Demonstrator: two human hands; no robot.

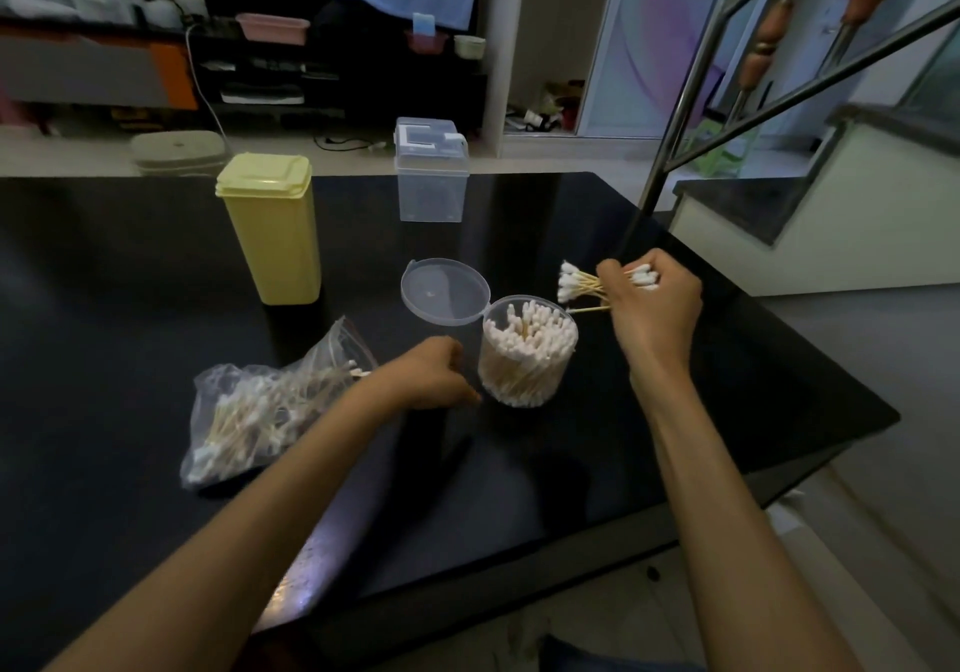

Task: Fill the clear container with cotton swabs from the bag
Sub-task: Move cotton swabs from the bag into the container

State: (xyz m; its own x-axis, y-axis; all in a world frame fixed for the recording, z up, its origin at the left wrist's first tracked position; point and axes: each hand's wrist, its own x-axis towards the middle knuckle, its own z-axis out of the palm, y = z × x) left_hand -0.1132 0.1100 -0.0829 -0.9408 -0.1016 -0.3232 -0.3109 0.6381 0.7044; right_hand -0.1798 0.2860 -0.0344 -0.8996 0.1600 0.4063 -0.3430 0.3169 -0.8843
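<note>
A round clear container (524, 375) stands on the black table (675, 437), packed with upright cotton swabs; its hinged lid (445, 291) lies open behind it. My right hand (654, 308) grips a bundle of cotton swabs (582, 284) just right of and above the container's rim, white tips pointing left. My left hand (434, 375) rests on the table just left of the container, fingers curled, nothing visible in it. The clear plastic bag (260, 411) with several loose swabs lies on the table to the left, its mouth toward my left hand.
A tall yellow lidded box (272, 230) stands behind the bag. A clear rectangular box with a white handle (431, 172) sits at the table's far edge. A metal stair railing (670, 141) rises at the right, close to the table's right corner.
</note>
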